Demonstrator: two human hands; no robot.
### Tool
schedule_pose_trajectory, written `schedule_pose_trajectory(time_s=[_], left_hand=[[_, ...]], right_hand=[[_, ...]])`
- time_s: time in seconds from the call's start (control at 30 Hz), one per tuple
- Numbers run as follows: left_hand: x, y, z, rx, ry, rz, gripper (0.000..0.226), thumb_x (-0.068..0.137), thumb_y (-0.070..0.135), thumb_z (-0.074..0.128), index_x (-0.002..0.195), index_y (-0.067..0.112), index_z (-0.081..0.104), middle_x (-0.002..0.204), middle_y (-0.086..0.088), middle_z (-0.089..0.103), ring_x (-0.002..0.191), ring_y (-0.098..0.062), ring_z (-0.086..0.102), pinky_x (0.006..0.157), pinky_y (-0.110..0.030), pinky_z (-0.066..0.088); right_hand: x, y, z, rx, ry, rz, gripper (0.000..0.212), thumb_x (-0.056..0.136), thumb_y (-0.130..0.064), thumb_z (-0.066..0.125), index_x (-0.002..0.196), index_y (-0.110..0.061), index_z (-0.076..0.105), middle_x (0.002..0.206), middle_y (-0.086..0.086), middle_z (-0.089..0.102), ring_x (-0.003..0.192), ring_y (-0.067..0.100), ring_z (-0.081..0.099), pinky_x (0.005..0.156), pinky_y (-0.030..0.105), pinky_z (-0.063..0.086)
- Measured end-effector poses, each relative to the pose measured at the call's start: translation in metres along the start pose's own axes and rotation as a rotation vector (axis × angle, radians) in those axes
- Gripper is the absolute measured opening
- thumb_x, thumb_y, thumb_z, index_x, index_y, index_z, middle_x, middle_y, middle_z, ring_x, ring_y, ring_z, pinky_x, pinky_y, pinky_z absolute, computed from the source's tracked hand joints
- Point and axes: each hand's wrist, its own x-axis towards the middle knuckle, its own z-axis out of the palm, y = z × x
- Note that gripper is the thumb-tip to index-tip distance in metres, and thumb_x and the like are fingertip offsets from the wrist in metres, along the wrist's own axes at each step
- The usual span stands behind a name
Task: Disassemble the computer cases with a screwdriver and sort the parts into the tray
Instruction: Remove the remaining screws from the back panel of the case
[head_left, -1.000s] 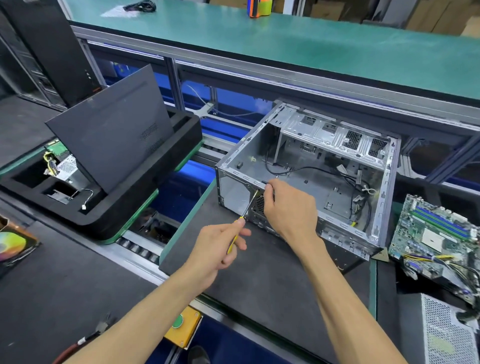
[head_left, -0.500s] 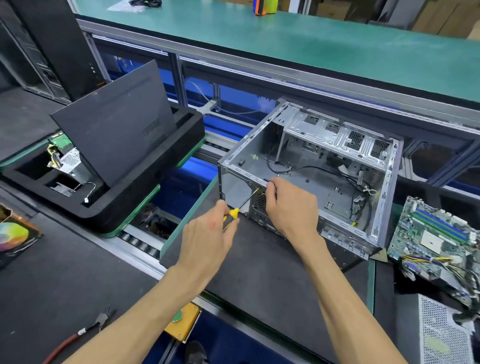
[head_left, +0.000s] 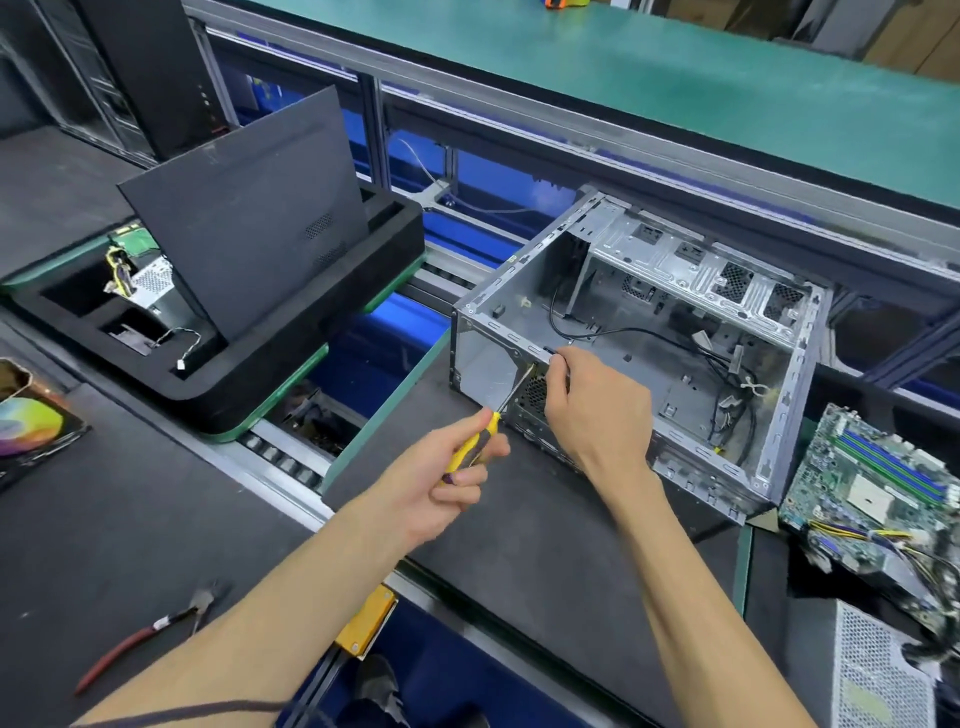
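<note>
An open grey metal computer case (head_left: 675, 291) lies on its side on the dark mat, with black cables loose inside. My left hand (head_left: 441, 478) grips a yellow-handled screwdriver (head_left: 491, 421), whose shaft points up at the case's near left rim. My right hand (head_left: 597, 405) rests on that rim, its fingertips pinching a small black part at the edge beside the screwdriver tip. A black foam tray (head_left: 311, 332) sits to the left, holding a dark side panel (head_left: 249, 244) stood on edge and small parts in its compartments.
A green motherboard (head_left: 878, 493) with wires lies right of the case, and a perforated power supply (head_left: 878, 670) sits below it. Red-handled pliers (head_left: 140, 639) lie at bottom left. A roller conveyor (head_left: 285, 457) runs under the tray. A black tower (head_left: 145, 67) stands far left.
My left hand has drawn back a little along the screwdriver and regripped its handle, fingers more spread. My right hand stays on the case rim. The view has shifted slightly.
</note>
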Motion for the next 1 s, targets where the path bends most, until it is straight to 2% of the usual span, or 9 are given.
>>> schedule_pose_trajectory(time_s=[0.13, 0.3, 0.4, 0.53, 0.63, 0.73, 0.87, 0.93, 1.0], left_hand=[[-0.001, -0.005, 0.002, 1.126, 0.521, 0.660, 0.036, 0.093, 0.059, 0.055, 0.091, 0.023, 0.055, 0.063, 0.007, 0.059, 0.055, -0.011, 0.054, 0.053, -0.033, 0.041], [-0.004, -0.006, 0.001, 1.513, 0.600, 1.155, 0.033, 0.089, 0.030, 0.073, 0.087, 0.013, 0.045, 0.060, 0.012, 0.036, 0.046, -0.028, 0.050, 0.043, -0.034, 0.042], [-0.002, -0.001, 0.008, 1.091, 0.491, 0.855, 0.036, 0.089, 0.034, 0.073, 0.081, 0.014, 0.044, 0.057, 0.005, 0.049, 0.046, -0.015, 0.045, 0.042, -0.023, 0.036], [0.003, 0.025, -0.001, -0.234, 0.021, -0.173, 0.025, 0.086, 0.020, 0.071, 0.076, 0.009, 0.051, 0.058, -0.003, 0.046, 0.031, -0.007, 0.026, 0.027, -0.014, 0.015], [0.003, 0.018, -0.004, -0.398, -0.061, -0.256, 0.026, 0.083, 0.020, 0.072, 0.077, 0.011, 0.048, 0.058, 0.000, 0.045, 0.030, -0.006, 0.027, 0.025, -0.015, 0.014], [0.004, 0.007, -0.001, 0.152, 0.115, 0.098, 0.031, 0.082, 0.028, 0.079, 0.081, 0.013, 0.052, 0.062, 0.000, 0.047, 0.040, -0.009, 0.027, 0.032, -0.019, 0.019], [0.002, -0.002, -0.010, 1.269, 0.536, 0.909, 0.035, 0.084, 0.036, 0.077, 0.082, 0.019, 0.046, 0.062, 0.011, 0.049, 0.052, -0.017, 0.043, 0.048, -0.030, 0.032], [-0.001, -0.004, -0.013, 1.469, 0.579, 1.115, 0.034, 0.086, 0.033, 0.075, 0.083, 0.019, 0.045, 0.059, 0.014, 0.042, 0.049, -0.017, 0.038, 0.049, -0.029, 0.031], [0.001, -0.005, -0.010, 1.326, 0.548, 0.997, 0.034, 0.088, 0.038, 0.073, 0.080, 0.018, 0.047, 0.055, 0.012, 0.048, 0.047, -0.013, 0.038, 0.047, -0.030, 0.033]], right_hand=[[-0.001, 0.000, -0.002, 0.018, 0.009, 0.003, 0.032, 0.104, -0.034, 0.032, 0.090, -0.024, 0.059, 0.070, -0.001, 0.061, 0.066, 0.029, 0.057, 0.060, 0.034, 0.044], [-0.001, -0.001, -0.001, 0.015, -0.002, 0.015, 0.031, 0.104, -0.034, 0.032, 0.086, -0.025, 0.056, 0.069, -0.001, 0.056, 0.066, 0.030, 0.056, 0.059, 0.035, 0.043], [0.000, -0.001, 0.000, -0.008, -0.012, 0.018, 0.034, 0.104, -0.035, 0.029, 0.089, -0.022, 0.057, 0.073, 0.001, 0.060, 0.069, 0.030, 0.058, 0.061, 0.036, 0.046], [0.001, -0.002, 0.001, -0.026, 0.009, 0.011, 0.034, 0.104, -0.035, 0.031, 0.089, -0.022, 0.058, 0.073, 0.001, 0.062, 0.065, 0.029, 0.054, 0.058, 0.034, 0.040], [-0.001, 0.000, 0.001, -0.029, 0.025, -0.002, 0.034, 0.104, -0.035, 0.032, 0.090, -0.022, 0.060, 0.072, 0.000, 0.064, 0.066, 0.030, 0.059, 0.056, 0.033, 0.036], [0.000, 0.001, 0.001, -0.025, 0.034, -0.007, 0.033, 0.104, -0.035, 0.034, 0.088, -0.021, 0.059, 0.071, 0.000, 0.064, 0.066, 0.030, 0.060, 0.055, 0.033, 0.032], [0.000, 0.000, 0.001, -0.023, 0.027, 0.001, 0.033, 0.104, -0.036, 0.034, 0.088, -0.021, 0.059, 0.072, 0.000, 0.065, 0.067, 0.030, 0.061, 0.055, 0.032, 0.032], [0.001, 0.001, 0.001, -0.025, 0.020, 0.005, 0.033, 0.104, -0.035, 0.034, 0.088, -0.021, 0.059, 0.072, 0.000, 0.065, 0.067, 0.030, 0.061, 0.055, 0.033, 0.036], [0.001, 0.001, 0.001, -0.020, 0.023, 0.004, 0.034, 0.104, -0.035, 0.033, 0.088, -0.021, 0.060, 0.073, 0.000, 0.064, 0.066, 0.029, 0.060, 0.056, 0.033, 0.037]])
